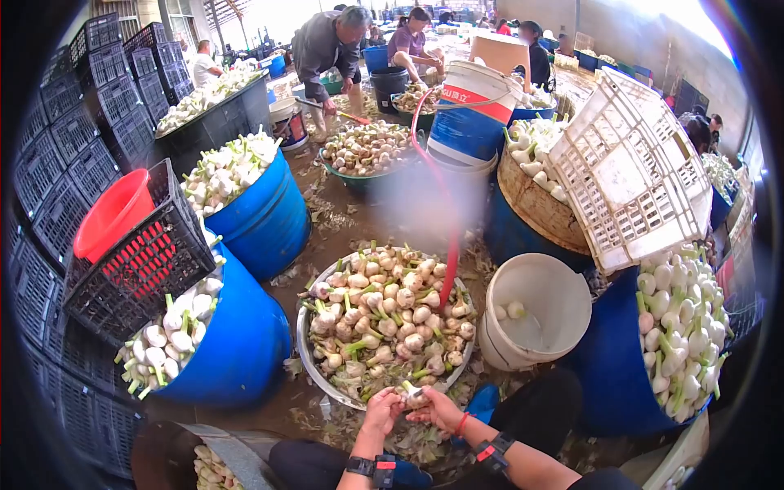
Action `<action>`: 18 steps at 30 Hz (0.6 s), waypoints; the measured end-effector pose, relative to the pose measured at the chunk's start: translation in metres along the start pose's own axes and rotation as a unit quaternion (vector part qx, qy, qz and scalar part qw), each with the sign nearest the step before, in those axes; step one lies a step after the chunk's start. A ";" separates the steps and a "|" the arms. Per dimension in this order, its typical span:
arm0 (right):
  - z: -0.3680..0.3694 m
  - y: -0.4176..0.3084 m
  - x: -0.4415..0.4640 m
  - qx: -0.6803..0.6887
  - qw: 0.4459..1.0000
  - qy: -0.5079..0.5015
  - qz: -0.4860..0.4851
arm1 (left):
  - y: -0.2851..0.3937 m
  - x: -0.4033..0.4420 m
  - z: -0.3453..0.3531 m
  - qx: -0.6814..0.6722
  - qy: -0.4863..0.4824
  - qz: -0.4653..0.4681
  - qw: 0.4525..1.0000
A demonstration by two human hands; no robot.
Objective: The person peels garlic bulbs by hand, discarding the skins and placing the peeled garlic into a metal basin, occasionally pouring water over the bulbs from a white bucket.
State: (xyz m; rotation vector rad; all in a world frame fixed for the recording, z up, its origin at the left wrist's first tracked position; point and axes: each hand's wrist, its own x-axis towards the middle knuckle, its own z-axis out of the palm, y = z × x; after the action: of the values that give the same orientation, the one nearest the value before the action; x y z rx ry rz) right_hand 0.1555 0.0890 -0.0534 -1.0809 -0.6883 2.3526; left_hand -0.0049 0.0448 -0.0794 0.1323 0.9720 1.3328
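At the front edge of the wide metal basin (304, 347), my left hand (381, 411) and my right hand (438, 409) are together on one garlic bulb (416, 398). The fingers of both hands are pinched on it, and its short stem points up and left. The basin is heaped with garlic bulbs (392, 302), many with brownish skins and cut green stems. Loose peeled skins lie at the near side of the heap. A white bucket (535, 265) with a few pale bulbs in it stands just right of the basin.
Blue barrels (261, 220) full of clean white garlic stand on both sides. A black crate (139, 269) holding a red basin (114, 214) rests at left; a white crate (633, 171) leans at right. A red hose (452, 253) reaches the basin. A person (331, 53) bends over farther back.
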 end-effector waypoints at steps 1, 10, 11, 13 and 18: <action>-0.001 -0.002 -0.004 0.048 0.998 -0.019 0.036 | 0.010 -0.011 0.018 0.002 0.020 -0.017 1.000; 0.000 -0.003 -0.010 0.047 0.982 -0.049 0.174 | 0.001 -0.030 0.031 0.096 -0.030 0.030 0.994; 0.000 0.005 -0.010 0.018 0.996 -0.029 0.077 | 0.002 -0.029 0.033 0.153 -0.018 0.029 0.988; -0.001 -0.003 -0.012 -0.085 0.995 -0.044 0.025 | 0.007 -0.032 0.038 0.092 -0.014 0.016 0.996; 0.003 -0.006 -0.011 -0.105 0.986 -0.130 0.006 | -0.001 -0.029 0.029 0.004 0.049 0.072 0.996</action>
State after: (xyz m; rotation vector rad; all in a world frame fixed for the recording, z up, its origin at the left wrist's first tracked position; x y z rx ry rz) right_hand 0.1613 0.0867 -0.0418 -0.8679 -1.0471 2.5015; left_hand 0.0172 0.0323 -0.0473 0.1456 1.0662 1.4786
